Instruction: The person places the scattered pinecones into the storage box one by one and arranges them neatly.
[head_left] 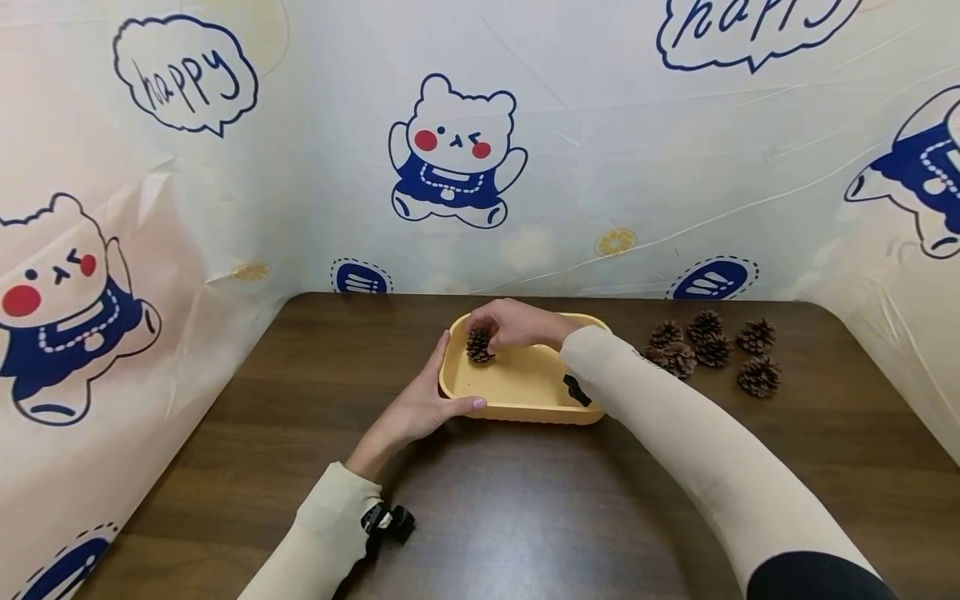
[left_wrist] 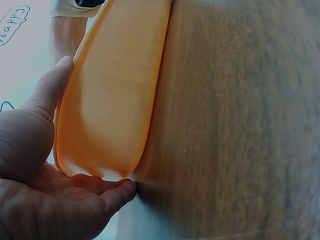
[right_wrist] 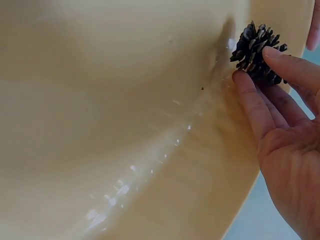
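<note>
1 pinecone (head_left: 478,347) was pinched in the right hand (head_left: 517,323) inside the yellow tray (head_left: 525,379), whose end the left hand (head_left: 426,406) gripped; work appeared barely begun, with at least 6 other pinecones (head_left: 712,351) left on the table (head_left: 300,400).

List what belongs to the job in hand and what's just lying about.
Belongs to the job:
yellow tray, gripped by the left hand
held pine cone, in the right hand
loose pine cones, probably, though untouched

Just surroundings:
wooden table
printed sheet behind
</note>
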